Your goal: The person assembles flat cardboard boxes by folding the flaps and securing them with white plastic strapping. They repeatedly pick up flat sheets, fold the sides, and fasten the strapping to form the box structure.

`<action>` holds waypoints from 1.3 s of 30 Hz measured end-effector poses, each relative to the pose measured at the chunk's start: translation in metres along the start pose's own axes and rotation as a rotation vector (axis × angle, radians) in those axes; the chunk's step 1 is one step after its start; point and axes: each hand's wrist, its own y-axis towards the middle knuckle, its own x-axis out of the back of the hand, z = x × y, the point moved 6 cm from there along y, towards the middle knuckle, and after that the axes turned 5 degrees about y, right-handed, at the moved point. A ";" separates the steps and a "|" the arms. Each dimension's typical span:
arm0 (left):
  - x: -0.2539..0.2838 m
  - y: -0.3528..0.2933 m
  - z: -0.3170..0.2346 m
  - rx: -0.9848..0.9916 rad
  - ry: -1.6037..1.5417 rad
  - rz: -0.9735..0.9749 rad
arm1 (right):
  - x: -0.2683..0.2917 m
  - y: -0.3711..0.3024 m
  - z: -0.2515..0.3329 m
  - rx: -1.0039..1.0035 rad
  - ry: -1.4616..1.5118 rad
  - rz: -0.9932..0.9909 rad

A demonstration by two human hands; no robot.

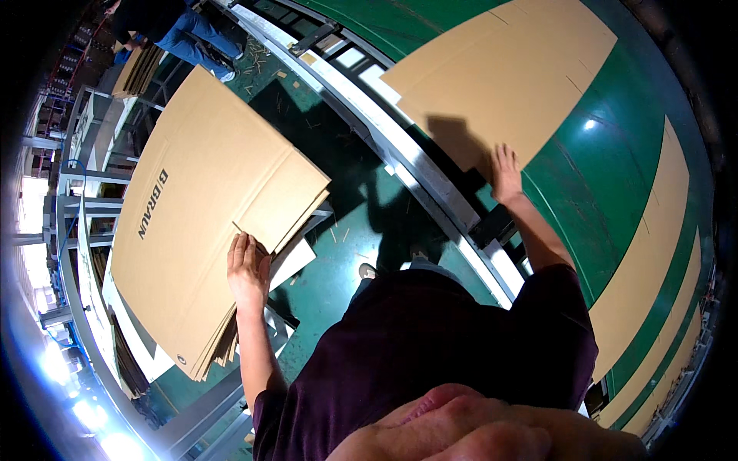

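On my left, a stack of flat brown cardboard sheets [207, 169] lies on a stand, with dark print on the top sheet. My left hand [247, 273] lies on that top sheet by its near edge, fingers stretched out beside a short slot. The thumb reaches the edge, and its tip is hard to make out. To the right, a single cardboard sheet [511, 73] with slots cut in its edges lies on a green conveyor belt [592, 180]. My right hand [505, 177] touches the near corner of this sheet with its fingers extended.
More cardboard sheets [649, 246] lie spaced along the belt at the right. A pale metal rail [434, 188] borders the belt. Cardboard scraps litter the green floor at the far end. Beyond the left stack, another person [181, 31] stands by a smaller cardboard pile [138, 71].
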 end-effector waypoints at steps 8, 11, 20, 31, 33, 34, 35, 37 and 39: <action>-0.001 -0.003 0.006 0.111 -0.013 0.007 | -0.010 0.103 0.070 0.211 -0.111 -0.088; -0.005 -0.001 0.009 0.149 -0.034 0.036 | -0.014 0.169 0.088 0.122 -0.103 0.016; -0.011 -0.008 0.010 0.157 -0.043 -0.004 | 0.375 0.073 0.157 0.965 0.773 -1.019; -0.007 0.000 0.008 0.150 -0.060 -0.023 | 0.206 0.254 -0.031 -0.485 0.947 -1.014; -0.006 -0.005 0.008 0.175 -0.087 -0.018 | 0.068 0.242 0.034 -0.651 0.876 -0.539; -0.007 0.007 0.008 0.150 -0.130 -0.025 | -0.041 0.255 0.036 -0.578 0.650 -0.332; -0.004 -0.009 0.008 0.207 -0.114 -0.021 | -0.034 0.225 0.104 -0.740 0.718 -0.070; -0.001 -0.003 0.007 0.188 -0.116 -0.018 | -0.091 0.220 0.145 -0.791 1.378 0.068; 0.000 -0.004 0.008 0.197 -0.126 -0.005 | -0.095 0.256 0.166 -0.604 2.132 0.056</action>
